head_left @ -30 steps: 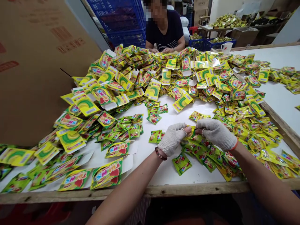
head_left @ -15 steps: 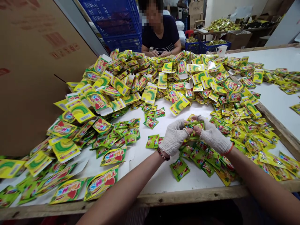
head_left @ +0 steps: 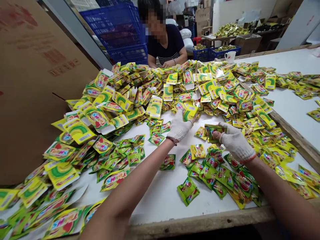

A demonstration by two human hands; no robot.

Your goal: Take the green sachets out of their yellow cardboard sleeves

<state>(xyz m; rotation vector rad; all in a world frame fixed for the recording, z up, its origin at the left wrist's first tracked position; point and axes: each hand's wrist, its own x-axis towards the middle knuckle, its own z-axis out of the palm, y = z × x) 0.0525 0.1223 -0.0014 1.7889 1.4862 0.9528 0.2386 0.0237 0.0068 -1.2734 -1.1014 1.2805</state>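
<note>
Small stack of green sachets pinched upright between thumb and fingers of the gloved right hand, just above the white table. Yellow carton at the near edge of the carton heap, gripped by the gloved left hand, fingers closed over its lower end. Loose sachets scattered below both wrists. Across the table, another person seated.
</note>
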